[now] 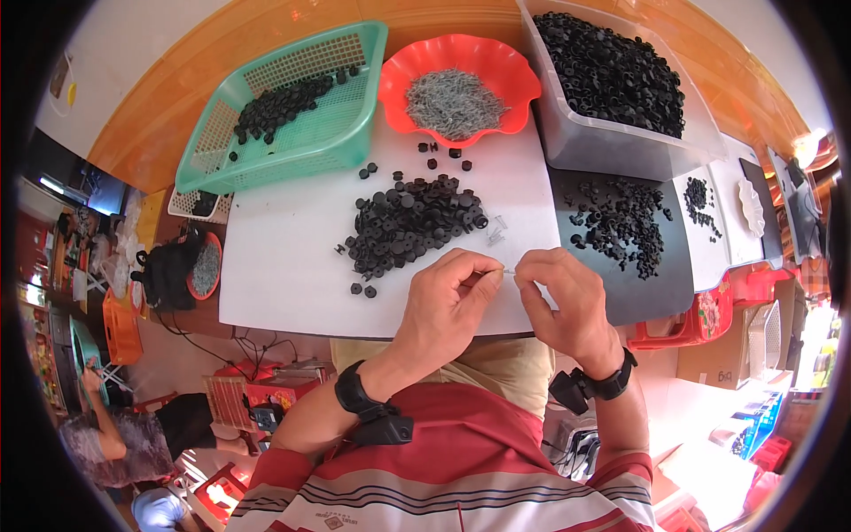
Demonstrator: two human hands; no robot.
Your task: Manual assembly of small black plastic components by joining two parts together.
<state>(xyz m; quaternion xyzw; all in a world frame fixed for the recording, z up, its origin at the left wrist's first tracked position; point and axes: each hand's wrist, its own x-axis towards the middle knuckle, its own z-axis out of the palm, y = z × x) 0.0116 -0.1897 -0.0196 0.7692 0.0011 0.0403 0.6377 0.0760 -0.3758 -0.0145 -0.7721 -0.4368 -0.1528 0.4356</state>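
Observation:
Over the near part of the white board, my left hand pinches a small, thin silvery screw between thumb and forefinger. My right hand meets it from the other side, its fingers closed in a pinch. Whatever the right fingertips hold is too small and hidden to make out. Just beyond the hands lies a heap of small black round plastic parts, some shaped like spools. A few loose silvery screws lie at the heap's right side.
Behind the heap stand a green basket with black parts, a red scalloped bowl of screws and a clear bin of black rings. Small black pieces cover part of a dark board at right. Another person is at far left.

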